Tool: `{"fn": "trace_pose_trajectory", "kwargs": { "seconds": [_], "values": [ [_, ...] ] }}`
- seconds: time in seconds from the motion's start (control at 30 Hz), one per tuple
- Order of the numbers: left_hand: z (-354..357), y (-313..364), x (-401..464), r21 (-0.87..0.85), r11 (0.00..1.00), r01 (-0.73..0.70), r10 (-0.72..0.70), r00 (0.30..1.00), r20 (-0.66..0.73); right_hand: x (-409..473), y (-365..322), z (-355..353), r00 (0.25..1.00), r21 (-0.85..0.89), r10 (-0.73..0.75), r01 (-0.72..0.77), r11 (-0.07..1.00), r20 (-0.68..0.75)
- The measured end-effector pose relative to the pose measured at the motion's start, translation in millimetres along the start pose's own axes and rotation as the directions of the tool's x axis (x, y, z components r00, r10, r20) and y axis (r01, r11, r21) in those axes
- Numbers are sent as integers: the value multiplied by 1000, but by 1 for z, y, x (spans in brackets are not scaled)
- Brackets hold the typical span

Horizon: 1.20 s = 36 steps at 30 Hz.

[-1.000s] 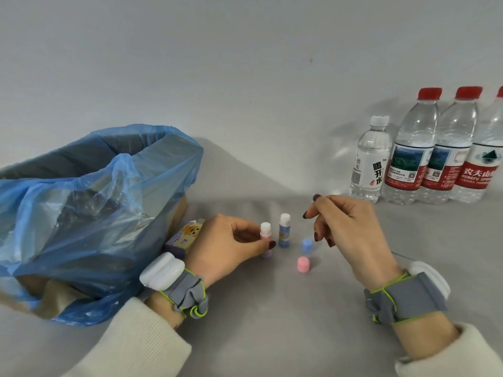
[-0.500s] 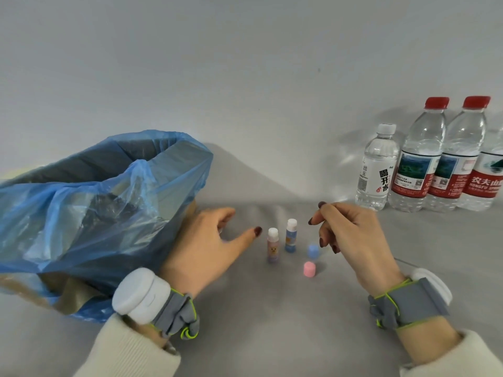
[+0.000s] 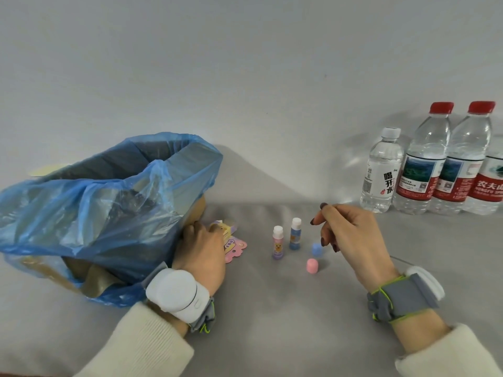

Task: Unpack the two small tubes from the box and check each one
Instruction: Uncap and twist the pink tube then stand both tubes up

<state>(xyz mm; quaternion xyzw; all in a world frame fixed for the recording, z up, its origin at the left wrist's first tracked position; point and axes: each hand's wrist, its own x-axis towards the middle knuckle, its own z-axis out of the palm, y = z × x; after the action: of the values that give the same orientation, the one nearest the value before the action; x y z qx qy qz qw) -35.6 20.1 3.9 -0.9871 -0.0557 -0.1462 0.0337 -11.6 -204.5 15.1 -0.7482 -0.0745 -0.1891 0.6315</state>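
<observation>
— Starting at the left: what's there?

— Blue bag (image 3: 89, 210) lining a brown bin, on the grey table (image 3: 272, 308). Just right of it the left hand (image 3: 202, 254) lies knuckles up, fingers curled onto the small box (image 3: 227, 231). A pink card (image 3: 235, 247) sticks out beside it, touching the hand.

— Is the box gripped?

— Cannot tell. The fingertips are hidden behind the hand; they rest on it at least.

— And the tubes?

— Both out, upright near the table's middle, uncapped. Pink tube (image 3: 277, 242) in front, blue tube (image 3: 294, 233) just behind and right, close but apart. Nothing touches them.

— Caps?

— Blue cap (image 3: 316, 249) right of the blue tube, pink cap (image 3: 312, 265) nearer the camera, both standing on the table.

— Right hand?

— Right hand (image 3: 351, 235) hovers above the blue cap, thumb and forefinger pinched together, other fingers hanging. Nothing visible between them.

— Far right?

— Water bottles (image 3: 435, 164) by the wall.
</observation>
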Motion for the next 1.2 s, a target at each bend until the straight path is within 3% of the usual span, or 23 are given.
{"fn": "trace_pose_trajectory", "kwargs": {
  "seconds": [0.23,0.43,0.63,0.83,1.0,1.2],
  "values": [
    [-14,3,-7,-129,991,-21,18,1000,-22,1,0,5,997,20,-34,32,999,67],
    [-43,6,-30,-72,992,-101,80,965,-251,1,-3,4,997,80,-32,26,996,72],
    [-85,7,-59,-253,924,-287,193,920,-341,-6,-20,9,998,141,-7,-1,990,58],
    [-147,-9,-76,-325,862,-388,182,836,-518,-18,-61,20,992,166,-94,79,983,88],
    [-181,-58,-63,-271,916,-297,83,799,-596,-22,-84,34,986,173,-124,103,980,113],
    [-185,-115,-35,-263,957,-125,-26,864,-503,-24,-105,64,975,182,-167,139,973,144]
  ]
}}
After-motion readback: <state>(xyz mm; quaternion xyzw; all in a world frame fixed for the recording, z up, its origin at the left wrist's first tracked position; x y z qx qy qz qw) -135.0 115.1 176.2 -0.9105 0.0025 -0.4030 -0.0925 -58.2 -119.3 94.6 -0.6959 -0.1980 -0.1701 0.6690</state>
